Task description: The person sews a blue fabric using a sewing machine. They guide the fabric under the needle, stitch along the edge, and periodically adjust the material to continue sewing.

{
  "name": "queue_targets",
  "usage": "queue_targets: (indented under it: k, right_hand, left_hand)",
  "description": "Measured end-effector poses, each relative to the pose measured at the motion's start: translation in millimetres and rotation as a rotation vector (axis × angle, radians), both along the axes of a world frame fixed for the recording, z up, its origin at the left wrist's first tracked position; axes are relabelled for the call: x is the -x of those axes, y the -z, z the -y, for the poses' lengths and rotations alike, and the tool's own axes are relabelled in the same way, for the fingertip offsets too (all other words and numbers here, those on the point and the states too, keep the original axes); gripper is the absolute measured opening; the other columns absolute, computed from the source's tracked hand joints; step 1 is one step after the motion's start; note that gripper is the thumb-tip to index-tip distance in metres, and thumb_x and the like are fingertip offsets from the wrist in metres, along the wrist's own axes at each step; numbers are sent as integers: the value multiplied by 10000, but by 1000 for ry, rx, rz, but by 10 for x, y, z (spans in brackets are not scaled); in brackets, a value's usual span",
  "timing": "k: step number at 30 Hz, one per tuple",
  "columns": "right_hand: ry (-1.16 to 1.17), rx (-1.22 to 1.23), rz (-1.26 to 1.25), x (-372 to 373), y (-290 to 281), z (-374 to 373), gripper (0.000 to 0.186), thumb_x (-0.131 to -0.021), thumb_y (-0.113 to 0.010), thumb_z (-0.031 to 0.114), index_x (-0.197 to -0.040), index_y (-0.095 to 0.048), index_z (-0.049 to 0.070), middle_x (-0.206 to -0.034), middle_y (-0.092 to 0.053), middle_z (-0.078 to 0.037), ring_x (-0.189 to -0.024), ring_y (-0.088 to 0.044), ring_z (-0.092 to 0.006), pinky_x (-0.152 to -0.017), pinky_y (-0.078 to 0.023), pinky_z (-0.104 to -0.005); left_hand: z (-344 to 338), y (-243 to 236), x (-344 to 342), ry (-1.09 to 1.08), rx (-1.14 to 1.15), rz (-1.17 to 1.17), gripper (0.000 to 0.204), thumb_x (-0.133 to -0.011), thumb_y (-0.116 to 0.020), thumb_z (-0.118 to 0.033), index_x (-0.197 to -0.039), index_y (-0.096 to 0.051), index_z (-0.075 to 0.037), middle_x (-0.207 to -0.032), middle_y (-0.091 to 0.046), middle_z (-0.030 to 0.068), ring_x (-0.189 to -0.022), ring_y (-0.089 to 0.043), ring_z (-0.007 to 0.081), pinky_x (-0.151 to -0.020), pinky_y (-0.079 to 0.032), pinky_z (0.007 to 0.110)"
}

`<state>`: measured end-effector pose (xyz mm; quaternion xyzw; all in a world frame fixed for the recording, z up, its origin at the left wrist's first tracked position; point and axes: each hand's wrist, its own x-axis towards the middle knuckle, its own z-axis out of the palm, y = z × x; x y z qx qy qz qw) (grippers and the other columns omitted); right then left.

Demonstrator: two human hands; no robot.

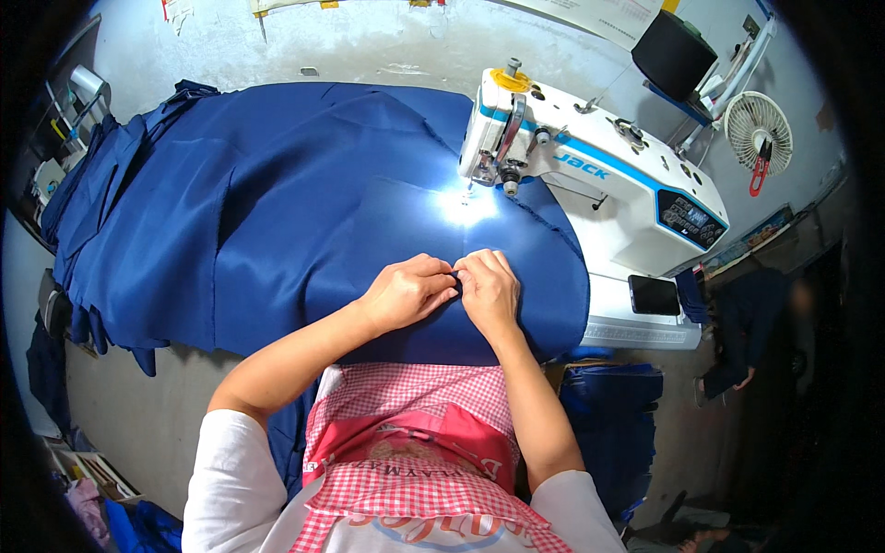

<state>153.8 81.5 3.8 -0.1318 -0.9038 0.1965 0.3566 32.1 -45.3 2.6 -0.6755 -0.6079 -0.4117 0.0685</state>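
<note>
Closely bunched, the fingers (484,263) of the right hand (490,293) and those of the left hand (406,293) come together over the navy-blue fabric (267,240), bent and nearly closed, their tips pinching a small dark fold of it; whether the two hands touch each other is too fine to tell. The fabric lies across the tabletop (604,304), directly in front of the person and partly beneath the head of a white sewing machine (627,226), where a bright light falls on the cloth. Blue lettering (583,168) sits on the machine's arm below a blue stripe, and small characters show on its dark control panel (690,219). More letters are printed on the pink checked apron (406,387) and, in red, on the white shirt (230,479); the wall poster's (590,18) print is too small to read. The fabric's long axis runs from left to right: its broad, rounded end points right, near a black smartphone (654,295), while its left end gathers into loose folds.
</note>
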Motion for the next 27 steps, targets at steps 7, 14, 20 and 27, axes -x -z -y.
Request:
queue_targets:
  k: [7, 14, 20, 27]
  right_hand:
    - [-85, -90, -23, -215, 11, 82, 153, -763, -623, -7, -903, -670, 35, -932, -632, -79, -914, -606, -262, -803, -498, -372]
    - [-125, -147, 98, -195, -91, -69, 238, -761, -628, -7, -988, -680, 41, -979, -611, -64, -944, -588, -243, -853, -476, -370]
    - [-119, -161, 143, -164, -110, -130, 255, -761, -631, -6, -1003, -683, 54, -969, -590, -62, -937, -575, -244, -851, -470, -367]
    - [-98, -170, 161, 10, -91, -289, 270, -774, -625, 12, -1030, -686, 76, -944, -572, -58, -925, -557, -241, -828, -454, -368]
  left_hand:
    - [44, 66, 105, 66, 81, 47, 161, -776, -690, -18, -935, -695, -41, -908, -671, 83, -790, -637, 263, -714, -536, 344]
    - [0, -64, 304, 212, 206, 94, 301, -769, -716, -47, -1070, -709, -56, -1064, -676, 74, -972, -615, 228, -869, -516, 331]
    - [-54, -66, 356, 203, 228, 104, 308, -768, -726, -60, -1075, -711, -57, -1069, -675, 69, -971, -616, 236, -877, -520, 333]
    - [-231, -52, 564, 210, 232, 103, 287, -774, -725, -54, -1060, -713, -58, -1073, -680, 71, -972, -619, 235, -879, -519, 337]
